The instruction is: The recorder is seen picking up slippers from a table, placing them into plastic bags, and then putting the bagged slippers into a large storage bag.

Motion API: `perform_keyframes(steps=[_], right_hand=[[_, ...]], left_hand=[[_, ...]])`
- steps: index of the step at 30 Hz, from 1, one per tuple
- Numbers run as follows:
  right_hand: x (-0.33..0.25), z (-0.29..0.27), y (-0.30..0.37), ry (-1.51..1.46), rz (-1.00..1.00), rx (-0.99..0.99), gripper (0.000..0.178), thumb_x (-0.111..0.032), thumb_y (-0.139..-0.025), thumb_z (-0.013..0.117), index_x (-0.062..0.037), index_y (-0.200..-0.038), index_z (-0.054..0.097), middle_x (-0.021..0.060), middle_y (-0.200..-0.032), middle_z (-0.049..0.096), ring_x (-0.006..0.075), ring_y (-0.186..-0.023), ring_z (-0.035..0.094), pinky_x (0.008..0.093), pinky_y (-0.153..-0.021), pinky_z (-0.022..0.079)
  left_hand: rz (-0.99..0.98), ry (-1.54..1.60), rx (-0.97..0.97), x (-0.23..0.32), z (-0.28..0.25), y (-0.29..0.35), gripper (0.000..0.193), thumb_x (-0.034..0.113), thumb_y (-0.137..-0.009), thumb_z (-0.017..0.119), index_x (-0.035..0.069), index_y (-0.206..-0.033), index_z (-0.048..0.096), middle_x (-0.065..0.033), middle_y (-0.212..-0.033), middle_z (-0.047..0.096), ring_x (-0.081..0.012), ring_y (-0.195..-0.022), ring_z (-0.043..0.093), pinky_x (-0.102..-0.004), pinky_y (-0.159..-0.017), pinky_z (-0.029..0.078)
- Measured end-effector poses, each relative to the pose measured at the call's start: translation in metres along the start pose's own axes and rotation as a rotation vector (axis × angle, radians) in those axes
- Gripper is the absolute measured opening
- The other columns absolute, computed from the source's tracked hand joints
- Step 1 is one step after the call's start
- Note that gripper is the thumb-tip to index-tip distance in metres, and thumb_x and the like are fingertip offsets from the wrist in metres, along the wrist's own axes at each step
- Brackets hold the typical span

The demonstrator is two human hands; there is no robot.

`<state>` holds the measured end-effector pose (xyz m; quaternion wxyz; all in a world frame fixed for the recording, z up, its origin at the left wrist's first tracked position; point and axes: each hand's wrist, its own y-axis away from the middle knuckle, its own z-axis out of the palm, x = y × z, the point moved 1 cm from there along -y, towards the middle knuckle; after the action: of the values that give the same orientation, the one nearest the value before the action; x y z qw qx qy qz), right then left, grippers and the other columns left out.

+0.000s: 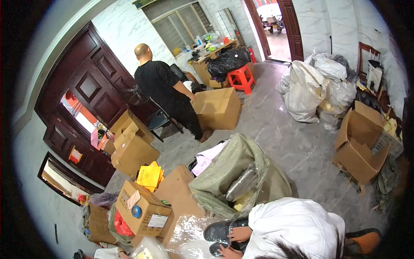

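Note:
Near the lower edge, loose white clothing (297, 226) bulges up close to the camera, with dark hair strands below it. Left of it are two black slippers (217, 232). Two patches of bare skin (240, 234) lie against them; I cannot make out whether these are my hands or feet. No object shows in any grip. Clear plastic film (187, 235) on a flat brown carton (174, 185) lies beside the slippers. Just beyond stands a large open green woven sack (269, 172) with plastic-wrapped goods (242, 183) inside.
A person in black (159, 84) stands by a large carton (217, 105). Cartons (136, 149) and yellow packets (149, 176) sit at left, white sacks (304, 90) and an open carton (362, 144) at right. A red stool (241, 80) stands near the cluttered desk (213, 52).

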<state>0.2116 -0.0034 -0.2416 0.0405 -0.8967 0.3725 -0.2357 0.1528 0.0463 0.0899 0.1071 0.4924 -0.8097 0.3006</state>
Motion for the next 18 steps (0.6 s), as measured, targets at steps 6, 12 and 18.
perform_keyframes(steps=[6,12,18], right_hand=[[-0.058,-0.029,0.033,-0.116,-0.089,0.054,0.035,-0.035,-0.081,0.051,-0.0094,-0.105,0.050,0.0107,-0.115,0.047,0.0276,-0.108,0.044,0.0437,-0.089,0.034],[0.005,-0.077,0.020,-0.192,-0.030,0.011,0.041,-0.039,-0.083,0.048,-0.0131,-0.115,0.044,0.0065,-0.122,0.043,0.0252,-0.112,0.042,0.0421,-0.090,0.033],[0.041,-0.106,0.068,-0.264,0.068,-0.060,0.047,-0.043,-0.086,0.045,-0.0168,-0.124,0.039,0.0023,-0.128,0.040,0.0228,-0.117,0.039,0.0405,-0.091,0.031]], left_hand=[[-0.027,-0.129,0.069,-0.025,-0.024,0.020,0.049,0.051,-0.080,0.050,0.010,-0.106,0.059,-0.0188,-0.102,0.057,-0.0360,-0.095,0.052,-0.0510,-0.079,0.040],[0.071,-0.165,0.047,-0.021,-0.012,0.015,0.047,0.048,-0.080,0.051,0.011,-0.107,0.058,-0.0184,-0.105,0.056,-0.0367,-0.096,0.051,-0.0523,-0.079,0.040],[0.195,-0.169,0.001,-0.003,0.014,0.010,0.045,0.045,-0.081,0.051,0.011,-0.109,0.058,-0.0181,-0.107,0.055,-0.0373,-0.098,0.050,-0.0537,-0.079,0.040]])
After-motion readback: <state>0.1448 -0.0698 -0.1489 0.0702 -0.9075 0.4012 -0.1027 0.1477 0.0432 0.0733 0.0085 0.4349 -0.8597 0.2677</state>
